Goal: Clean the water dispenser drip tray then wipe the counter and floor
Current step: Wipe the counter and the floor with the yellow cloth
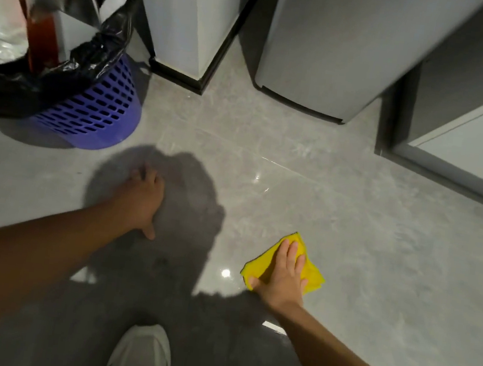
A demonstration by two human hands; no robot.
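Light: dim, from overhead.
Shadow: person's, dark across the floor [352, 211] centre.
Glare: small spots on glossy tile.
Blur: soft throughout; edges bowed.

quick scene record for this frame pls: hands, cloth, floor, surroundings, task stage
left hand: flat on floor, empty, bracing
right hand: palm pressed on cloth
cloth: yellow, crumpled, on floor
floor: grey glossy tiles, light glare
bin: purple basket, black liner, full, far left
appliance: grey base on floor, ahead
shoe: white, bottom centre
stage: floor wiping
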